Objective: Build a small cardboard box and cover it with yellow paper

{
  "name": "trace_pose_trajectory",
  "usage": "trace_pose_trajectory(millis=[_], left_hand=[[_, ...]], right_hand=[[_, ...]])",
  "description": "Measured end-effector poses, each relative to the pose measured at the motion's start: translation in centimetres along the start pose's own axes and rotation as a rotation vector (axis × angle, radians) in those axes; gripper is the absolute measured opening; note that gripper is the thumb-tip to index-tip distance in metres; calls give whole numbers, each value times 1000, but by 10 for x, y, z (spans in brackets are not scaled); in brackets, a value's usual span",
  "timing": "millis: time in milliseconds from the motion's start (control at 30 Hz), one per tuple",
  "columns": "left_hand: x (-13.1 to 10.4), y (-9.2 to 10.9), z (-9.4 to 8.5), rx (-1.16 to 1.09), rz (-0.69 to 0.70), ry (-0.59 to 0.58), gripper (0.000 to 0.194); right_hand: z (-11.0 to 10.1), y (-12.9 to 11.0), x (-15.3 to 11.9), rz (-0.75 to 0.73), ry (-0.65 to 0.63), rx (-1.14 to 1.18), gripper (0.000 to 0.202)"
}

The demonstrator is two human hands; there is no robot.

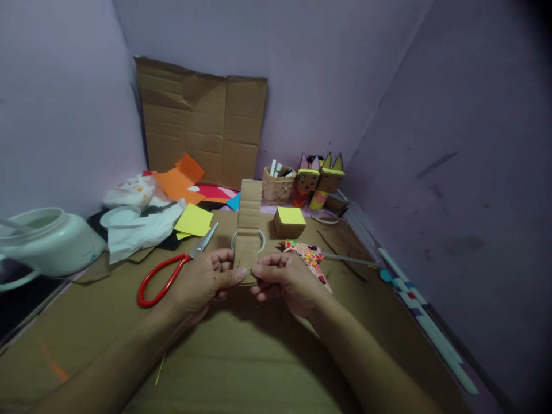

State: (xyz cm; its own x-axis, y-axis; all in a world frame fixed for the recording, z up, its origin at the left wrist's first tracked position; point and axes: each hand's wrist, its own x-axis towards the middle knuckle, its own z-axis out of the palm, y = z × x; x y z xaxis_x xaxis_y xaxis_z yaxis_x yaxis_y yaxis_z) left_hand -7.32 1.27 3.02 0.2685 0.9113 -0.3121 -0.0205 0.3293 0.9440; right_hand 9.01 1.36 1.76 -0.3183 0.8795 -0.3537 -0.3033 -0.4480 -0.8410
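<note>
Both my hands hold a creased brown cardboard strip (249, 213) upright by its lower end, in the middle of the view. My left hand (211, 280) pinches its left edge with the thumb on the near face. On the right edge, my right hand (284, 282) grips it the same way. Behind the strip shows part of a pale ring (262, 241). Red-handled scissors (168, 276) lie just left of my left hand. A glue gun covered in colourful patterns (308, 253) rests beyond my right hand.
A small box with a yellow top (290, 223) stands behind the hands. Further back are a basket of pens (279, 187) and two cardboard figures (330, 181). Yellow paper (194, 219), orange paper (179, 179) and a white pot (56, 241) are at left.
</note>
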Motion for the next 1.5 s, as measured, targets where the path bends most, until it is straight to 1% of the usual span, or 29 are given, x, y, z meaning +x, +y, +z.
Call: trace_pose_trajectory(millis=[133, 267, 400, 533, 667, 733, 900, 1133, 1300, 1400, 1500], left_hand=[[-1, 2, 2, -3, -4, 15, 47], [-1, 2, 2, -2, 13, 3, 44], [-1, 1, 1, 2, 7, -9, 46], [0, 1, 1, 34, -3, 13, 47], [-1, 2, 3, 37, 11, 19, 42], [-2, 3, 4, 3, 27, 5, 41], [-2, 2, 4, -77, 41, -11, 39], [1, -4, -1, -107, 74, -37, 39], [0, -1, 0, -130, 59, -45, 38], [-1, 0, 1, -132, 52, -53, 38], [-1, -1, 2, -112, 32, -32, 41]], right_hand=[[1, -1, -1, 1, 23, -15, 30], [1, 0, -1, -11, 33, -35, 27], [0, 0, -1, -16, 38, -48, 27], [1, 1, -1, -14, 39, -36, 27], [2, 1, -1, -24, 53, -35, 28], [2, 2, -2, -31, 59, -43, 29], [1, 1, -1, -43, 2, -19, 25], [2, -3, -1, 22, 12, 50, 20], [0, -1, -3, -26, -34, 41, 9], [0, 1, -3, -55, -41, 17, 17], [2, 2, -2, -44, -5, -2, 25]])
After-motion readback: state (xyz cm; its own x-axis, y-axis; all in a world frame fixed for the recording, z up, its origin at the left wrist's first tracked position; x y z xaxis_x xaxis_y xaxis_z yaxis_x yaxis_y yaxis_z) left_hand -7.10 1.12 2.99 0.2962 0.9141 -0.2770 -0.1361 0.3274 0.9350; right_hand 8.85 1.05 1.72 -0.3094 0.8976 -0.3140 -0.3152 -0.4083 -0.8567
